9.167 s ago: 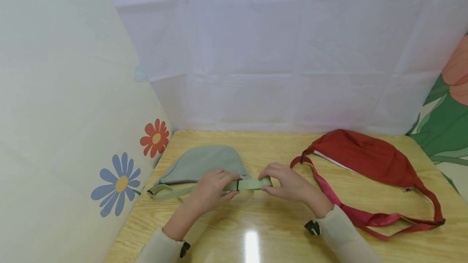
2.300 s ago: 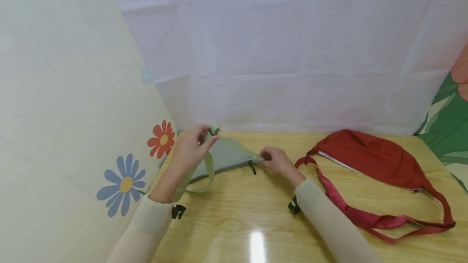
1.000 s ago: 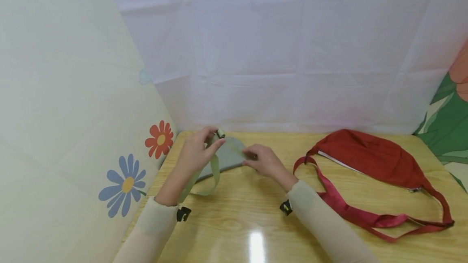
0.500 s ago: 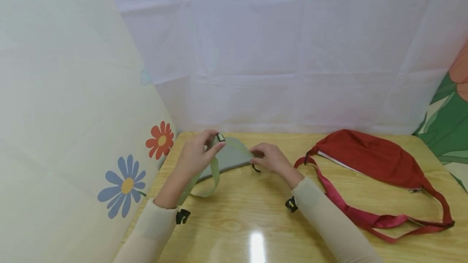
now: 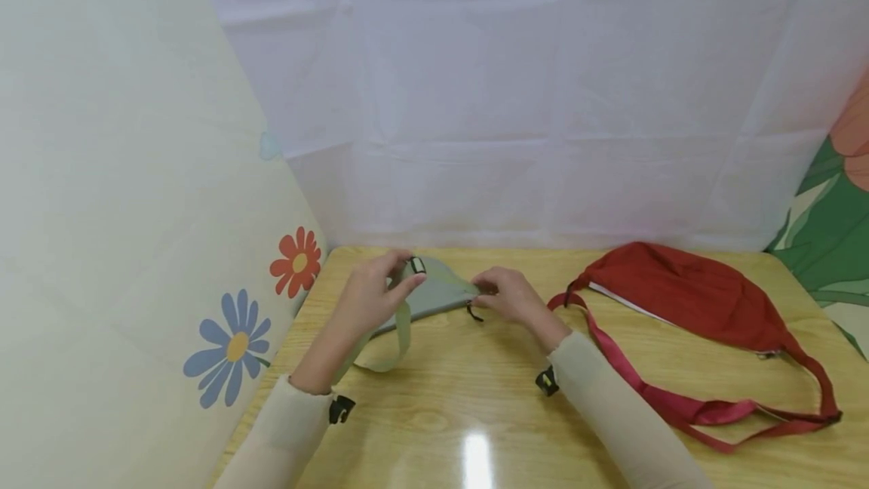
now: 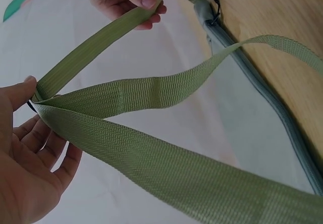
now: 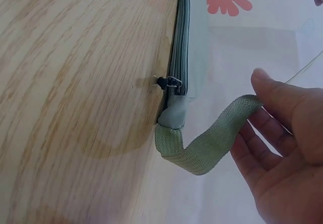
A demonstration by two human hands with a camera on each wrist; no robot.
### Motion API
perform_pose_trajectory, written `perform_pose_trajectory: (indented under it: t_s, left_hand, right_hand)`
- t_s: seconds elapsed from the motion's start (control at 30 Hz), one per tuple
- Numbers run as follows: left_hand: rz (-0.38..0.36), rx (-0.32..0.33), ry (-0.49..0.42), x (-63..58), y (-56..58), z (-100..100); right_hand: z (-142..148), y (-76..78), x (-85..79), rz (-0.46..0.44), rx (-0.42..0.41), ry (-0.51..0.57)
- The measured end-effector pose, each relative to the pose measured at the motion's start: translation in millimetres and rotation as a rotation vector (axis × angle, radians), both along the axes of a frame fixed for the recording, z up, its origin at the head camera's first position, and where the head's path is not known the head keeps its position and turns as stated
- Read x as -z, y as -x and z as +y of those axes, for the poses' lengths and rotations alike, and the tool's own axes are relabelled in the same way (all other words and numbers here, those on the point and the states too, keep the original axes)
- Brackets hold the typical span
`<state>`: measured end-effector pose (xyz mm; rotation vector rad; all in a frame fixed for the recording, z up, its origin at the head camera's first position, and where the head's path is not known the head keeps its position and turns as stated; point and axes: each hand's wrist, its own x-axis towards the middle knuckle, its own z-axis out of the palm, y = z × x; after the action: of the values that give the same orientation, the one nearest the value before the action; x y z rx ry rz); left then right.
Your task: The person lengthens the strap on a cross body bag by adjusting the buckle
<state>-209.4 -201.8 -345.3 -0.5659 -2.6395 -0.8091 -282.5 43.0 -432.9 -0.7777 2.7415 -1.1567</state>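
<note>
Green strap: seemingly being adjusted
Left hand: pinches it at buckle
Right hand: pinches it near bag
Next: likely wants even tension

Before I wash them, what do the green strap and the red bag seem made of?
Green strap: matte woven webbing, probably synthetic; its ribbed weave shows up close.
Red bag: soft cloth, fairly matte, perhaps polyester; it creases softly, weave too small to see.

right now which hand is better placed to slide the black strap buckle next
Probably the left hand: it pinches the green strap at the black buckle, while the right hand holds the strap elsewhere, near the zip pull on the grey-green bag.
</note>
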Motion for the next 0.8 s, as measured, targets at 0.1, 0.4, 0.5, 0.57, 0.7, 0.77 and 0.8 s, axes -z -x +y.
perform_pose_trajectory:
  t_s: [0.1, 0.4, 0.5, 0.57, 0.7, 0.77, 0.8]
  left_hand:
    - [-0.035, 0.005, 0.028, 2.8, -2.7, 3.3]
    - [-0.014, 0.056, 0.051, 16.9, -3.7, 11.6]
    - [-0.054, 0.060, 0.048, 19.9, -3.8, 14.4]
    - [-0.079, 0.062, 0.043, 22.1, -4.2, 16.4]
    - [-0.087, 0.069, 0.043, 28.6, -4.8, 19.0]
    - [-0.067, 0.082, 0.052, 31.4, -5.7, 20.1]
    - [-0.060, 0.087, 0.058, 32.7, -6.0, 20.8]
  right_hand:
    - [4.4, 0.6, 1.6, 0.006, 0.003, -0.019]
    - [16.6, -0.3, -0.4, 0.041, -0.012, -0.036]
    - [19.2, -2.3, -2.6, 0.045, -0.022, -0.039]
    - [21.0, -3.0, -2.9, 0.059, -0.032, -0.039]
    - [26.2, -3.5, -1.2, 0.090, -0.052, -0.046]
    - [29.0, -3.8, -0.6, 0.094, -0.060, -0.056]
    - [30.6, -4.1, -0.6, 0.091, -0.063, -0.063]
